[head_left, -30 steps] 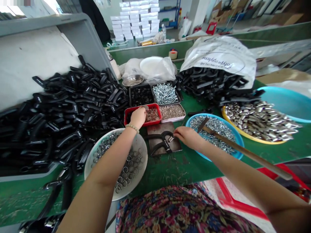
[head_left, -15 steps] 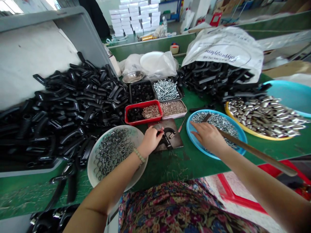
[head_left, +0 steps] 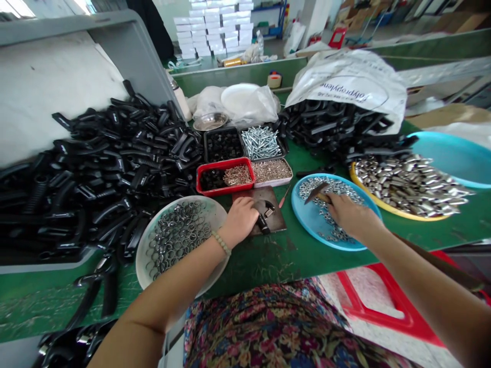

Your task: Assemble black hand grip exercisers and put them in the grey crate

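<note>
While the left hand (head_left: 241, 220) clamps a black handle (head_left: 263, 223) on the steel plate (head_left: 276, 223), hemmed by a red tray (head_left: 198, 180) and a white dish (head_left: 217, 210), the right hand (head_left: 347, 214) closes round the hammer (head_left: 316, 190) in the blue dish (head_left: 307, 221). Bare green bench (head_left: 268, 260) lies nearer the body. Half a second earlier, that hand lay open beside the hammer.

Small black handle (head_left: 264, 221) flat on dark plate (head_left: 274, 197); hammer (head_left: 315, 191) lying across blue bowl (head_left: 307, 221), head toward far-left rim.
</note>
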The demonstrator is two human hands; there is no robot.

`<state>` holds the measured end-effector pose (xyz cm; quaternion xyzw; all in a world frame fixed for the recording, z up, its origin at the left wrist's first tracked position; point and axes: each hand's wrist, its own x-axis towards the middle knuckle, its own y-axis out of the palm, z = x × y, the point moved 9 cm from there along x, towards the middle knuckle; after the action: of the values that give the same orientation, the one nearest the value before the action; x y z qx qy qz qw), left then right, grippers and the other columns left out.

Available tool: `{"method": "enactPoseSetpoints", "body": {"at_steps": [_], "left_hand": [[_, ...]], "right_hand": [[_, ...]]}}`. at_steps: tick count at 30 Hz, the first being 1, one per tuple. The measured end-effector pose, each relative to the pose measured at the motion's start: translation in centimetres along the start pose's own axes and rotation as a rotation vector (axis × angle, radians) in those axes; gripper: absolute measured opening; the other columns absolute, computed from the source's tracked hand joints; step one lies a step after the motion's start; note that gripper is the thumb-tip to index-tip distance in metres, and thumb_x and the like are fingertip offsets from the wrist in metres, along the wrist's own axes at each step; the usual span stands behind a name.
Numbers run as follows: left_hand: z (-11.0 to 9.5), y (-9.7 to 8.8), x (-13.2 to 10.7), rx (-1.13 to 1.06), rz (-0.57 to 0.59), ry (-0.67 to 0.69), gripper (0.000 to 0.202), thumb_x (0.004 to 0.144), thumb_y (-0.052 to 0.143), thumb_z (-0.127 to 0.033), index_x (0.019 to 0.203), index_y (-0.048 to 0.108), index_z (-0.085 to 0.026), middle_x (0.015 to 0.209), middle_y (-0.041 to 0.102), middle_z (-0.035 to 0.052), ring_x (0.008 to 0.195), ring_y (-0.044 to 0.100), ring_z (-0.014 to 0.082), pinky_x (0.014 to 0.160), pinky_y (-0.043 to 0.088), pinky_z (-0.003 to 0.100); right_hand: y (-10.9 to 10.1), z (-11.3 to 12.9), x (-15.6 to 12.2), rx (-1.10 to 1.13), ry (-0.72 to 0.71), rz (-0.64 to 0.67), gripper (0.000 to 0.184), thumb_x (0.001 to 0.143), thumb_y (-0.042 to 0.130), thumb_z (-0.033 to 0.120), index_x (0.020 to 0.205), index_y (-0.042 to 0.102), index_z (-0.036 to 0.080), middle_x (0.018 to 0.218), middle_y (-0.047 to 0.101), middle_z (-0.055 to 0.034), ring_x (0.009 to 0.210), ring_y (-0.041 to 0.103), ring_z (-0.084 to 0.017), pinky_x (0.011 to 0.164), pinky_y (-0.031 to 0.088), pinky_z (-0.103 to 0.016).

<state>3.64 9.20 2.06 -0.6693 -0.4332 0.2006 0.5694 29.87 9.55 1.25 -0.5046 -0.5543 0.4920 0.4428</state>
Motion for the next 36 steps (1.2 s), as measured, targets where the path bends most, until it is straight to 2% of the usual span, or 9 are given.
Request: {"method": "enactPoseSetpoints", "body": {"at_steps": [3, 7, 13, 19, 22, 27, 29, 32, 36], "left_hand": [[-0.7, 0.0, -0.8, 0.054, 0.026, 0.086, 0.022, 0.089, 0.051, -0.025, 0.085, 0.069, -0.015, 0.104, 0.064, 0.0115, 0.110, 0.050, 0.0241, 0.099, 0.039, 0.041], [0.4, -0.9, -2.3, -0.002, 0.010, -0.032, 0.031, 0.086, 0.056, -0.035, 0.111, 0.065, -0.019, 0.122, 0.056, 0.0095, 0.118, 0.044, 0.0258, 0.104, 0.035, 0.043], [1.0, -0.5, -3.3, -0.027, 0.061, -0.077, 0.041, 0.083, 0.060, -0.032, 0.123, 0.056, -0.024, 0.126, 0.052, 0.0086, 0.121, 0.044, 0.0265, 0.110, 0.025, 0.047], [2.3, -0.7, -3.2, -0.159, -0.037, -0.189, 0.058, 0.076, 0.068, -0.031, 0.126, 0.043, -0.016, 0.124, 0.054, 0.0111, 0.118, 0.047, 0.0241, 0.108, 0.030, 0.042], [1.4, -0.6, -3.4, -0.093, -0.003, -0.141, 0.049, 0.079, 0.065, -0.030, 0.124, 0.048, -0.020, 0.125, 0.054, 0.0098, 0.120, 0.045, 0.0258, 0.108, 0.028, 0.046], [-1.2, 0.2, -3.7, 0.036, 0.127, -0.016, 0.031, 0.089, 0.044, -0.017, 0.116, 0.058, -0.020, 0.114, 0.057, 0.0110, 0.107, 0.049, 0.0261, 0.092, 0.042, 0.042], [-1.4, -0.3, -3.1, -0.028, 0.130, -0.048, 0.027, 0.090, 0.040, -0.014, 0.106, 0.063, -0.016, 0.111, 0.058, 0.0119, 0.104, 0.052, 0.0245, 0.091, 0.043, 0.039], [-0.9, -1.0, -1.8, -0.308, 0.151, -0.194, 0.025, 0.093, 0.041, -0.027, 0.094, 0.064, -0.016, 0.103, 0.062, 0.0097, 0.095, 0.058, 0.0210, 0.086, 0.046, 0.032], [0.3, 0.3, -1.8, -0.442, 0.305, -0.365, 0.029, 0.094, 0.039, -0.031, 0.087, 0.063, -0.017, 0.081, 0.067, 0.0048, 0.075, 0.062, 0.0180, 0.069, 0.049, 0.028]], "right_hand": [[-1.7, 3.2, -1.3, 0.311, -0.028, 0.033, 0.040, 0.096, 0.028, 0.037, 0.127, 0.046, 0.019, 0.105, 0.067, -0.0126, 0.079, 0.067, -0.026, 0.064, 0.049, -0.034], [-3.7, 8.7, -2.6, 0.612, -0.217, 0.091, 0.035, 0.097, 0.030, 0.036, 0.126, 0.045, 0.025, 0.108, 0.068, -0.0070, 0.086, 0.068, -0.023, 0.071, 0.050, -0.031], [-4.1, 11.2, -1.9, 0.584, -0.217, 0.133, 0.034, 0.096, 0.034, 0.032, 0.124, 0.050, 0.020, 0.099, 0.070, -0.0096, 0.079, 0.069, -0.023, 0.068, 0.050, -0.031], [-5.6, 14.6, -1.6, 0.606, -0.296, 0.108, 0.037, 0.096, 0.032, 0.032, 0.126, 0.048, 0.020, 0.096, 0.070, -0.0089, 0.078, 0.068, -0.021, 0.064, 0.049, -0.029], [-4.3, 13.3, -1.4, 0.528, -0.273, 0.137, 0.037, 0.096, 0.032, 0.034, 0.127, 0.048, 0.023, 0.094, 0.071, -0.0075, 0.076, 0.068, -0.022, 0.063, 0.049, -0.029], [-1.6, 2.2, -1.4, 0.185, 0.112, -0.034, 0.047, 0.096, 0.026, 0.044, 0.135, 0.043, 0.025, 0.108, 0.065, -0.0132, 0.069, 0.065, -0.027, 0.057, 0.047, -0.037], [-1.0, -0.7, -1.1, 0.018, 0.148, -0.081, 0.049, 0.095, 0.028, 0.043, 0.134, 0.047, 0.020, 0.105, 0.064, -0.0167, 0.071, 0.063, -0.029, 0.058, 0.046, -0.039], [-2.2, -0.4, 0.9, -0.052, 0.023, -0.223, 0.042, 0.094, 0.035, 0.038, 0.123, 0.058, 0.018, 0.107, 0.062, -0.0170, 0.095, 0.056, -0.032, 0.076, 0.043, -0.043], [-4.5, 5.8, 6.8, 0.077, -0.210, -0.241, 0.034, 0.094, 0.041, 0.036, 0.111, 0.065, 0.020, 0.105, 0.064, -0.0119, 0.099, 0.051, -0.026, 0.081, 0.039, -0.035]]}}
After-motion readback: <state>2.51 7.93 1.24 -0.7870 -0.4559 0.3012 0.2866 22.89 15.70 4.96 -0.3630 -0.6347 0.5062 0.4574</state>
